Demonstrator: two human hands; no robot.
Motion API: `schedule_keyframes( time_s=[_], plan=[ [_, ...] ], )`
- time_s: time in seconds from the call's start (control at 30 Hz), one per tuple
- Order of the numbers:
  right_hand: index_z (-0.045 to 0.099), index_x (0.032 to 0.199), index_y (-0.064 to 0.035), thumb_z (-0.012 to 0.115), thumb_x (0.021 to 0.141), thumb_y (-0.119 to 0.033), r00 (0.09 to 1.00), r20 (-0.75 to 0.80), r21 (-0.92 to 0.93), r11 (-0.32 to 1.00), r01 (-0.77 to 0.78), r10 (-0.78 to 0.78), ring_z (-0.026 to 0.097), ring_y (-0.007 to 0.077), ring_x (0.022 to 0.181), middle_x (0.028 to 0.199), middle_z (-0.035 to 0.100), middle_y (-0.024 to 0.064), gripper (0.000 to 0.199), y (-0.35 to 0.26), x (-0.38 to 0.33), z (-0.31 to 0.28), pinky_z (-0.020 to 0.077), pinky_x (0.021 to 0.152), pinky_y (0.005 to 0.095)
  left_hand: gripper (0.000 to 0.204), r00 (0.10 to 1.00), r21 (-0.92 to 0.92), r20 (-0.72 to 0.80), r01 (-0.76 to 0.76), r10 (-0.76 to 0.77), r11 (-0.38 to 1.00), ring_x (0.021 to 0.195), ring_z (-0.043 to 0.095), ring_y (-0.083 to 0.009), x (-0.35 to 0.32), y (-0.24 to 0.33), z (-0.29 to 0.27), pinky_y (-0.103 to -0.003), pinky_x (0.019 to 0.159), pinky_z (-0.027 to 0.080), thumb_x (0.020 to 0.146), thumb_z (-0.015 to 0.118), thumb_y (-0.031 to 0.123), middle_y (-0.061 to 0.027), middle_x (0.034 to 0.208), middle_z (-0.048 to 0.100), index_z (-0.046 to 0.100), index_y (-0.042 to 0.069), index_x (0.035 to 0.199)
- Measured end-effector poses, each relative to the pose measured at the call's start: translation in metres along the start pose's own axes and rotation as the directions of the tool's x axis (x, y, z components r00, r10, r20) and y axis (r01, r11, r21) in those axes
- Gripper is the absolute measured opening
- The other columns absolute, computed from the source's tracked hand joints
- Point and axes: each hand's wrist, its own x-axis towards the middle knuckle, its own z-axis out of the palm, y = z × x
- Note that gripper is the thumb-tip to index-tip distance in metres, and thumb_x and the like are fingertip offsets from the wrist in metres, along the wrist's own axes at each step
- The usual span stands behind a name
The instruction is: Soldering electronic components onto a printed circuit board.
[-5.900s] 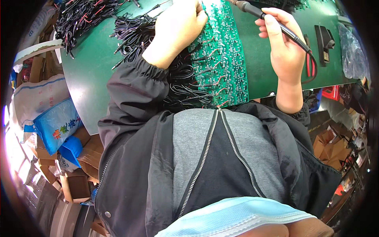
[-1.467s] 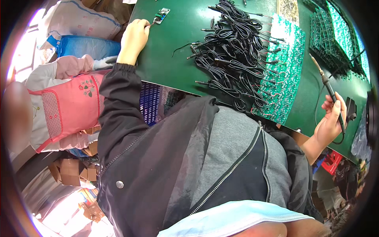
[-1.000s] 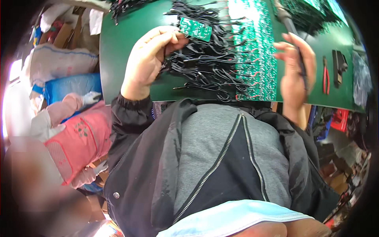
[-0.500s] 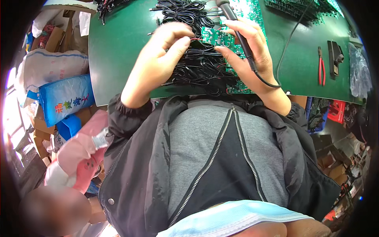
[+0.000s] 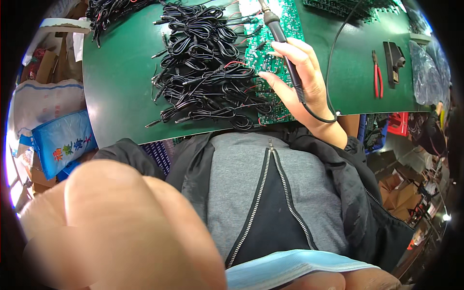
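My right hand [image 5: 309,79] holds a soldering iron [image 5: 276,29] with a black handle, which slants up and away across the fingers. Its cord loops down past the wrist. The thumb and fingers are spread above green circuit boards [image 5: 291,24] laid edge to edge. Coiled black cables [image 5: 208,72] lie in a heap left of the boards, some with thin red wires reaching onto them. My left hand [image 5: 130,222] is raised very close, large and smeared at the lower left, away from the table. Its fingertips and anything in them cannot be made out.
Red-handled pliers [image 5: 378,77] and a black stand [image 5: 394,63] lie on the right of the green table [image 5: 116,92]. More cables [image 5: 108,19] sit at the back left, more boards [image 5: 338,9] at the back right. Bags [image 5: 65,140] stand left of the table.
My left hand has left the cables and come up toward the lower left. The small board between my hands is no longer held up. My right hand keeps the iron; the view has shifted.
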Motion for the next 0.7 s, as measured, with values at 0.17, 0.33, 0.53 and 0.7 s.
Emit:
schedule_keyframes(
  time_s=[0.17,0.33,0.53,0.7],
  plan=[
    [0.061,0.131,-0.0099,0.085,0.077,0.000,1.000,-0.003,-0.004,1.000,0.017,-0.017,0.065,0.0299,0.104,0.121,0.061,0.0147,0.060,0.001,0.001,-0.004,0.0548,0.090,0.0368,0.007,0.999,0.013,0.034,-0.028,0.028,1.000,0.089,0.064,-0.0136,-0.005,0.006,0.001,-0.032,0.075,0.052,0.095,0.065,0.012,-0.0042,0.094,0.071,0.069,0.007,0.093],
    [0.061,0.130,-0.0090,0.084,0.078,0.001,0.999,-0.015,-0.009,1.000,0.030,-0.030,0.066,0.0297,0.102,0.120,0.061,0.0146,0.058,0.004,0.002,-0.005,0.0552,0.088,0.0369,0.007,0.997,0.005,0.068,-0.035,0.034,0.999,0.088,0.064,-0.0139,-0.006,0.007,-0.007,-0.032,0.074,0.052,0.095,0.066,0.012,-0.0039,0.095,0.072,0.070,0.008,0.092],
    [0.059,0.132,-0.0065,0.087,0.074,0.002,0.999,0.010,-0.073,0.996,0.044,-0.043,0.068,0.0253,0.106,0.127,0.059,0.0161,0.065,0.010,-0.008,-0.005,0.0551,0.096,0.0351,0.008,0.997,0.032,0.072,-0.021,0.018,0.999,0.087,0.065,-0.0144,-0.007,0.005,-0.003,-0.032,0.073,0.052,0.096,0.066,0.012,-0.0036,0.096,0.072,0.070,0.009,0.090],
    [0.064,0.129,-0.0096,0.087,0.074,0.000,0.998,-0.036,-0.023,0.999,0.042,-0.043,0.064,0.0317,0.109,0.125,0.061,0.0150,0.061,0.008,-0.009,-0.002,0.0543,0.092,0.0363,0.010,0.997,0.063,0.077,-0.025,0.020,0.998,0.087,0.066,-0.0147,-0.009,0.013,-0.003,-0.032,0.072,0.053,0.096,0.067,0.013,-0.0034,0.096,0.073,0.071,0.010,0.088]
  ],
)
